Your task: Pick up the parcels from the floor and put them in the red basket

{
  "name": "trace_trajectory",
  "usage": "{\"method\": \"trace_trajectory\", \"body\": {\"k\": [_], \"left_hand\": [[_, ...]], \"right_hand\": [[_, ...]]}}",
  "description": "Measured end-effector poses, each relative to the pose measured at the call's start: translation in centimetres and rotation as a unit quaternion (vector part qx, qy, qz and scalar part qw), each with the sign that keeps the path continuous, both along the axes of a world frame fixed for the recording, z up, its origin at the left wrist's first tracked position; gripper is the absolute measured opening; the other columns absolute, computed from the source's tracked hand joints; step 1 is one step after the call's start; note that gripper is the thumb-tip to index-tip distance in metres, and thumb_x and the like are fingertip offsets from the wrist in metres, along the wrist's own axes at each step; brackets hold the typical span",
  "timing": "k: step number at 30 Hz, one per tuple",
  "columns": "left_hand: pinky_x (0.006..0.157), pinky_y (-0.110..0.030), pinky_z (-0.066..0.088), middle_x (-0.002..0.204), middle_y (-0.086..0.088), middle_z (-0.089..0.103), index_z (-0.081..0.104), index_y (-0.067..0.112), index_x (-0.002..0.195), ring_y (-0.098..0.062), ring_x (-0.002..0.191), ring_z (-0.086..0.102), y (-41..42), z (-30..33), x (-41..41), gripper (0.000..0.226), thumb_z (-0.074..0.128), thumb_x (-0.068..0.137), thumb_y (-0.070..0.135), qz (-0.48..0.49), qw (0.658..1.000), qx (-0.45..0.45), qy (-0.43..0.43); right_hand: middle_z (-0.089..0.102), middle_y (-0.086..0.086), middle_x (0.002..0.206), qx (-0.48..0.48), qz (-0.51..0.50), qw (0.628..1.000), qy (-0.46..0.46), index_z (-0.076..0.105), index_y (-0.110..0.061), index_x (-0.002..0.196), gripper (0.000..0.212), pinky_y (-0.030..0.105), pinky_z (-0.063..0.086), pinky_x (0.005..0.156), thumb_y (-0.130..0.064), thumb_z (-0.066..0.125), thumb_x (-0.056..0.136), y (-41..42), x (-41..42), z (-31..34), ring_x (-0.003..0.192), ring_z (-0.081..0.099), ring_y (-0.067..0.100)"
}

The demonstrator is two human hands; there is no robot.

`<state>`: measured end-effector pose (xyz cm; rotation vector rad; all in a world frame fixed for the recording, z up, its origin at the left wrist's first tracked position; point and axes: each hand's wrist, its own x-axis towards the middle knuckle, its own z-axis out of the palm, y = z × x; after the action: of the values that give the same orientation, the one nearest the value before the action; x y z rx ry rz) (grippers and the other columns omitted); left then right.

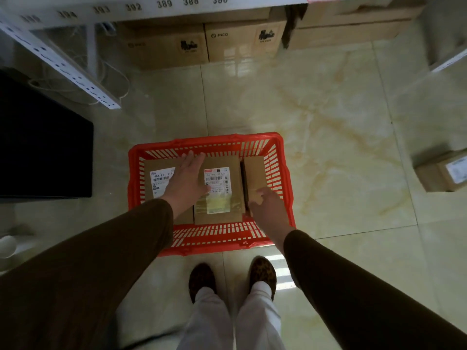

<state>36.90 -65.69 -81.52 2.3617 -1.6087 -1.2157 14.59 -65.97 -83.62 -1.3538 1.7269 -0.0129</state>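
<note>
A red basket (209, 237) stands on the tiled floor just in front of my feet. Three cardboard parcels lie inside it: a left parcel (155, 173) with a white label, a middle parcel (222, 178) with a white label and a taped slip, and a plain right parcel (254, 173) standing on its edge. My left hand (185, 181) hovers flat, fingers spread, over the gap between the left and middle parcels. My right hand (265, 204) has loosely curled fingers at the near end of the right parcel; grip unclear. One more labelled parcel (442, 171) sits on the floor at far right.
Large cardboard boxes (242, 39) line the floor under a numbered white shelf (164, 6) ahead. A white shelf upright (58, 61) slants at upper left, with loose cables behind it. A black panel (43, 147) lies at left. Bare tiles (341, 109) stretch right of the basket.
</note>
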Motion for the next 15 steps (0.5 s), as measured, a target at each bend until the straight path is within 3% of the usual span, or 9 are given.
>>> {"method": "trace_trajectory", "body": {"k": [2,4,7,9,15], "left_hand": [[0.124,-0.041,0.007,0.168,0.001,0.002,0.013,0.026,0.16,-0.017,0.154,-0.004,-0.3,2.3,-1.6,0.085,0.067,0.094,0.027,0.011,0.999,-0.004,0.032],[0.123,-0.042,0.013,0.167,0.003,0.014,0.021,0.026,0.158,-0.017,0.153,0.007,-0.5,4.8,-3.5,0.075,0.064,0.096,0.028,0.028,0.996,-0.017,0.081],[0.112,-0.034,0.029,0.156,0.004,0.037,0.038,0.026,0.15,-0.018,0.144,0.033,-1.0,8.4,-6.9,0.059,0.063,0.097,0.027,0.029,0.993,-0.048,0.105],[0.102,-0.028,0.033,0.149,0.004,0.046,0.046,0.025,0.146,-0.018,0.137,0.042,-1.5,10.0,-9.3,0.052,0.063,0.097,0.028,0.017,0.994,-0.057,0.095],[0.109,-0.033,0.038,0.144,0.004,0.052,0.051,0.024,0.141,-0.017,0.134,0.048,-2.8,12.3,-18.2,0.048,0.064,0.095,0.031,-0.016,0.994,-0.056,0.09]], "right_hand": [[0.063,0.002,0.127,-0.038,-0.011,0.999,-0.009,0.058,-0.018,0.135,0.037,0.02,0.046,0.064,-0.024,0.061,0.098,-1.0,-1.4,2.1,0.097,0.064,0.017],[0.06,-0.003,0.122,-0.065,-0.034,0.997,-0.018,0.057,-0.019,0.134,0.037,0.018,0.04,0.062,-0.028,0.059,0.099,-2.0,-2.9,4.3,0.096,0.061,0.016],[0.061,0.0,0.127,-0.099,-0.067,0.992,-0.028,0.058,-0.02,0.131,0.036,0.028,0.048,0.078,-0.034,0.059,0.099,-3.0,-5.8,7.3,0.108,0.062,0.018],[0.061,0.0,0.131,-0.11,-0.087,0.99,-0.033,0.058,-0.019,0.132,0.037,0.033,0.049,0.087,-0.035,0.061,0.099,-3.3,-8.0,9.1,0.115,0.06,0.018],[0.062,0.003,0.13,-0.141,-0.106,0.983,-0.043,0.06,-0.016,0.129,0.034,0.03,0.046,0.086,-0.029,0.062,0.098,-3.6,-17.7,12.1,0.11,0.061,0.02]]}}
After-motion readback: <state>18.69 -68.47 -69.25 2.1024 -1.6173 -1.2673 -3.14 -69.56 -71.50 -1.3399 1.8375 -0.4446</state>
